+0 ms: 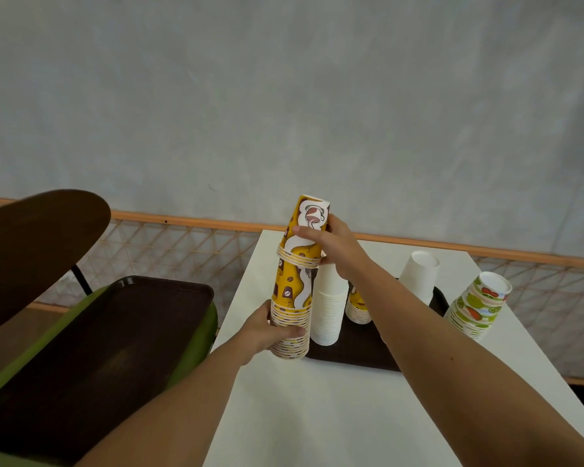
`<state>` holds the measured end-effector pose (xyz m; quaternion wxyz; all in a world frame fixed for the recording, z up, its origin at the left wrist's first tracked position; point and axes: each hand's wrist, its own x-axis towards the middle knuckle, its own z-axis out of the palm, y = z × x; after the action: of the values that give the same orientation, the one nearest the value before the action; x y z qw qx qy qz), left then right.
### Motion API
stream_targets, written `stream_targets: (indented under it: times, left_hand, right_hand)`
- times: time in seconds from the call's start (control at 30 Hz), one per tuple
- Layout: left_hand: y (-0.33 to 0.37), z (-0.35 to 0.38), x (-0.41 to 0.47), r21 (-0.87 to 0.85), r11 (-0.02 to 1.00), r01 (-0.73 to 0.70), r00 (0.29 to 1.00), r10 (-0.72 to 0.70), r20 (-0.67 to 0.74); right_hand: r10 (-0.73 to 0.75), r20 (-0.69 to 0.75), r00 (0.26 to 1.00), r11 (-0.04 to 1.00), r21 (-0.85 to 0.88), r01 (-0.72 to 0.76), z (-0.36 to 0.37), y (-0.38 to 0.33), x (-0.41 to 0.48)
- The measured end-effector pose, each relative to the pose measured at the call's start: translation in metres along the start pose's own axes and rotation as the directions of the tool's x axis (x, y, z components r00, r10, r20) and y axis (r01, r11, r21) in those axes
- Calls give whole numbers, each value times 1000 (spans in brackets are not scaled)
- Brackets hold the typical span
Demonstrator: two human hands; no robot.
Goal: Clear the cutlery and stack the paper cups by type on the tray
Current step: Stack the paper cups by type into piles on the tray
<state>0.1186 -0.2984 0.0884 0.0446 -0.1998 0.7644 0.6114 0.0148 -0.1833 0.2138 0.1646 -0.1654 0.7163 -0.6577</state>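
My left hand (270, 328) grips the base of a tall upside-down stack of yellow coffee-print cups (292, 298) at the front left corner of the dark tray (358, 352). My right hand (331, 244) holds a smaller bundle of the same yellow cups (309, 230) set over the top of that stack. Just to the right, a white cup stack (327, 315) stands on the tray, with a short yellow stack (359, 305) behind my right forearm. A second white stack (418, 274) stands at the tray's far right. No cutlery is visible.
A stack of green fruit-print cups (479, 305) stands on the white table (317, 416) right of the tray. On the left, a second dark tray (115, 332) lies on a green chair seat (196, 345). The chair's dark back (38, 244) rises beside it.
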Motion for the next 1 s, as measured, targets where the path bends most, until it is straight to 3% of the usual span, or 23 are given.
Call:
stream_targets:
  times: [0.27, 0.47, 0.6, 0.77, 1.0]
  left_hand:
    - [1, 2, 10, -49, 999, -21, 999, 20, -28]
    - [-2, 2, 21, -69, 998, -6, 999, 3, -45]
    - [-3, 4, 28, -81, 997, 6, 998, -11, -58]
    - [-3, 5, 38, -90, 996, 20, 996, -27, -84]
    - [-12, 7, 48, -121, 992, 49, 992, -63, -114]
  right_hand:
    - [-141, -185, 973, 976, 141, 168, -40, -32, 15]
    - [-82, -419, 904, 975, 156, 161, -85, -8, 40]
    - [-81, -501, 862, 994, 23, 107, -90, 27, 48]
    - [-181, -505, 844, 962, -269, 45, -92, 75, 60]
    - [-74, -516, 854, 927, -351, -131, -103, 115, 72]
